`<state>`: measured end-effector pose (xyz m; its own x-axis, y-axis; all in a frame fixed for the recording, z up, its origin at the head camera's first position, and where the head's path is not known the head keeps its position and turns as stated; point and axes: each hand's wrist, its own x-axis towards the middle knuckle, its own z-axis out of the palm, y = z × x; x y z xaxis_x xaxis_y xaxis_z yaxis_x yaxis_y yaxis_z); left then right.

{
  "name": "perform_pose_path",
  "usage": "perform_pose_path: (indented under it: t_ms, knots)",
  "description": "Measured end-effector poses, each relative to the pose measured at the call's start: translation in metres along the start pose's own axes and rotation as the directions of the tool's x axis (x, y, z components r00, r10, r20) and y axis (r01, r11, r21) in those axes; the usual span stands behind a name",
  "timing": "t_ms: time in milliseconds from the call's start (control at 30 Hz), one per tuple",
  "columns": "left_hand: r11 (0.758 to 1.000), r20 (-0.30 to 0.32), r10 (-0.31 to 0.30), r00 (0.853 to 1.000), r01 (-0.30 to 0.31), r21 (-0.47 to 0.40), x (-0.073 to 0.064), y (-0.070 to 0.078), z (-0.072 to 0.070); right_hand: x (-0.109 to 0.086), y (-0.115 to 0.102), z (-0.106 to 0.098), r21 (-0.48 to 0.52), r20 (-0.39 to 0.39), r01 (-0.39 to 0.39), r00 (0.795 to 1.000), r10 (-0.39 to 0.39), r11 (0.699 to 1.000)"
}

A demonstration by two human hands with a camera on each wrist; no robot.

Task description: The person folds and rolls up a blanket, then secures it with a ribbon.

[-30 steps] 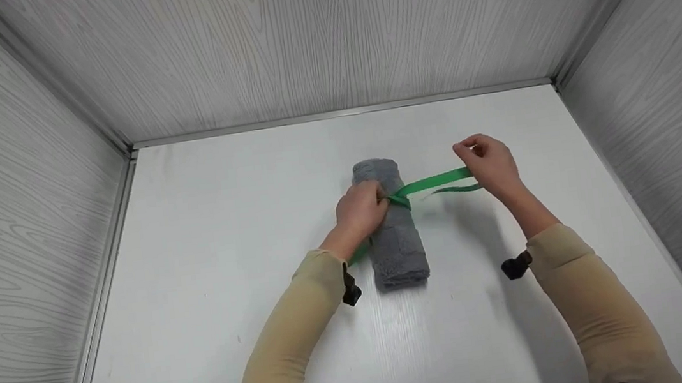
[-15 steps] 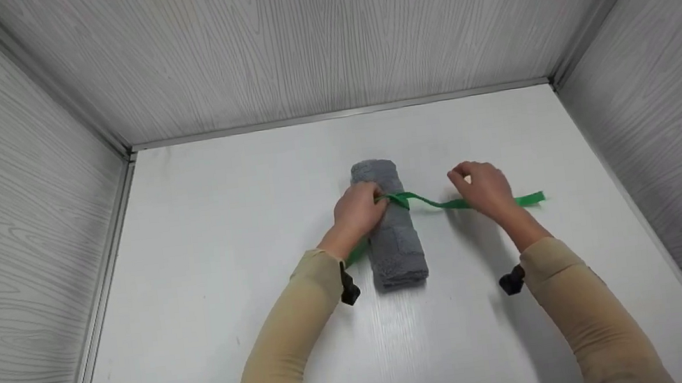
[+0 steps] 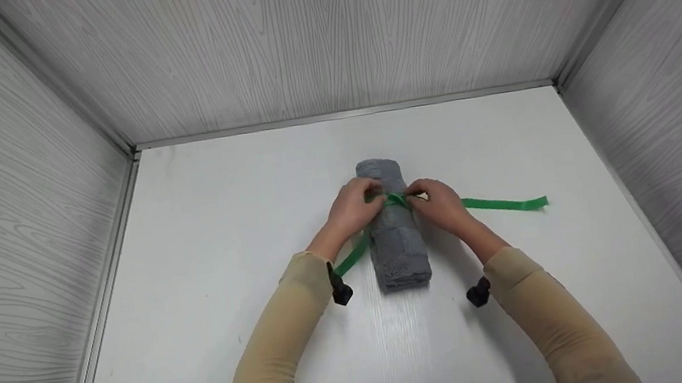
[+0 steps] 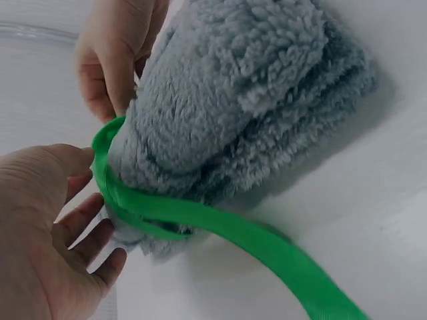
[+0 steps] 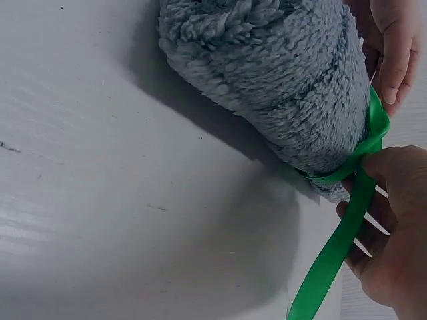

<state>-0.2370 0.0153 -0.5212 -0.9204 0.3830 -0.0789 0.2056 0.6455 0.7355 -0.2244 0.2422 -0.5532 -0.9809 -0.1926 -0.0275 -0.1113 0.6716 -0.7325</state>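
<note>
A rolled grey fleecy towel (image 3: 398, 246) lies on the white table with a green ribbon (image 4: 173, 208) wrapped and crossed around its middle. My left hand (image 3: 352, 206) is at the towel's left side. In the left wrist view its fingers (image 4: 83, 220) are spread and relaxed, the thumb and fingertips right at the ribbon's edge. My right hand (image 5: 393, 220) pinches the ribbon beside the crossing, its thumb pressed on the green band. One ribbon tail trails right past the right wrist; the other runs down toward the left cuff.
The white table (image 3: 241, 216) is bounded by grey wood-grain panels at the back (image 3: 324, 39), left (image 3: 13, 242) and right (image 3: 662, 135). Small black wrist cameras (image 3: 342, 293) hang below both tan sleeves (image 3: 278, 340).
My right hand let the ribbon fall to the table, then moved left to the crossing and pinched it there. My left hand has stayed at the towel, its fingers loosening and lifting slightly.
</note>
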Motion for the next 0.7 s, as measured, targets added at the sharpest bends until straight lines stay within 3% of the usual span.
perform_pose_path:
  t_ms: [133, 267, 400, 500, 700]
  knots:
    - [0.996, 0.006, -0.066, 0.998, 0.066, -0.065, -0.006, -0.010, -0.007, -0.003, 0.003, -0.002, 0.048, -0.001, -0.022, 1.000, 0.022, 0.999]
    - [0.980, 0.135, -0.152, 0.979, 0.167, -0.108, -0.012, -0.021, -0.010, -0.006, 0.004, -0.003, 0.106, 0.021, -0.044, 0.999, 0.042, 0.993]
    - [0.951, 0.238, -0.180, 0.954, 0.231, -0.204, -0.016, -0.027, -0.010, -0.007, 0.004, -0.003, 0.125, 0.021, -0.043, 0.999, 0.040, 0.991]
    - [0.938, 0.251, -0.183, 0.950, 0.246, -0.246, -0.017, -0.029, -0.011, -0.008, 0.005, -0.002, 0.117, 0.011, -0.016, 1.000, 0.015, 0.993]
    - [0.945, 0.219, -0.163, 0.962, 0.216, -0.245, -0.017, -0.032, -0.014, -0.008, 0.007, 0.000, 0.120, 0.000, -0.013, 1.000, 0.013, 0.993]
